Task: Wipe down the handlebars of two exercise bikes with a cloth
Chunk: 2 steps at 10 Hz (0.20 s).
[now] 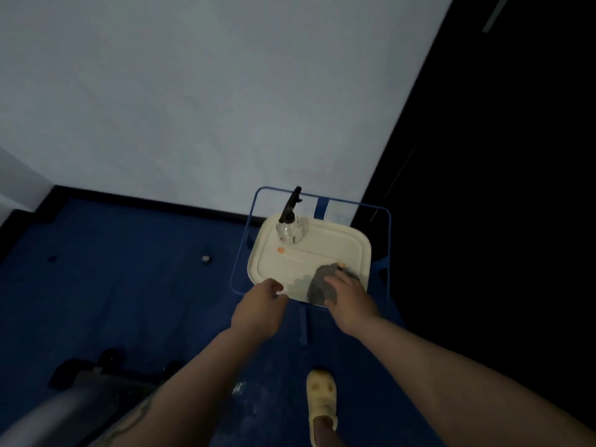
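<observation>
The grey cloth [319,285] lay on the near right part of the white tray [322,250], beside a spray bottle [289,225], and was covered and apparently gripped by the right hand [346,293], presumably for pickup, while the tray's near edge was pinched by the left hand [261,301], likely to steady it.

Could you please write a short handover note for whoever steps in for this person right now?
Left hand: fingers loosely curled at the near edge of the white tray; whether it holds the rim, I cannot tell.
Right hand: resting on the grey cloth, which lies on the tray's near right part.
Spray bottle stands upright at the tray's far left corner.
Done: nothing visible; no handlebars in view.
Left: pick up the cloth, wipe both bikes' handlebars.
</observation>
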Available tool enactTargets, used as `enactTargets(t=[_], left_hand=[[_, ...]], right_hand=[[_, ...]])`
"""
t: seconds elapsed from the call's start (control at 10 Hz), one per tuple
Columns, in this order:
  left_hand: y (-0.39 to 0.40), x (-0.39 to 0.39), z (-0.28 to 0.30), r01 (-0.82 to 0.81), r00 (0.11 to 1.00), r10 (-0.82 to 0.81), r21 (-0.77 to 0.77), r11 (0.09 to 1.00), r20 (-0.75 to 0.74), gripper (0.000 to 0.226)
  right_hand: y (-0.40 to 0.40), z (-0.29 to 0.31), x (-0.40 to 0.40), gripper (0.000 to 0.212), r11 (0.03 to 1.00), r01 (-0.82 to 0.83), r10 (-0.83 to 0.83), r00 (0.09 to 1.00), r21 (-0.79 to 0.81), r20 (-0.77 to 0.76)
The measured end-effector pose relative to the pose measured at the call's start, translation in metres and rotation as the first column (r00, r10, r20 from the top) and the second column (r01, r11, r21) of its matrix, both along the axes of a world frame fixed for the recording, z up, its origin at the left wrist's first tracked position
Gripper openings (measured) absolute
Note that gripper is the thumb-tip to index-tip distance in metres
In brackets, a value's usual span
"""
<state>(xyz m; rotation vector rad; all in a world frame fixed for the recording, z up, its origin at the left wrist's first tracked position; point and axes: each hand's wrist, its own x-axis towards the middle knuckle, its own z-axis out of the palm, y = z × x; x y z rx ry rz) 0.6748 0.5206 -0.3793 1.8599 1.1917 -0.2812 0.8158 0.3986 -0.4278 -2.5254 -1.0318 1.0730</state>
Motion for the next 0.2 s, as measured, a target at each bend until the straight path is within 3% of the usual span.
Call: enactTargets(t=[0.2], left_hand=[[0.009,-0.016,0.067,0.056,0.992,-0.072,0.144,0.988,0.108,0.038]], right_hand=[[-0.016,0.084,-0.024,0.057,0.992,0.082,-0.093,0.989,0.100,0.112]])
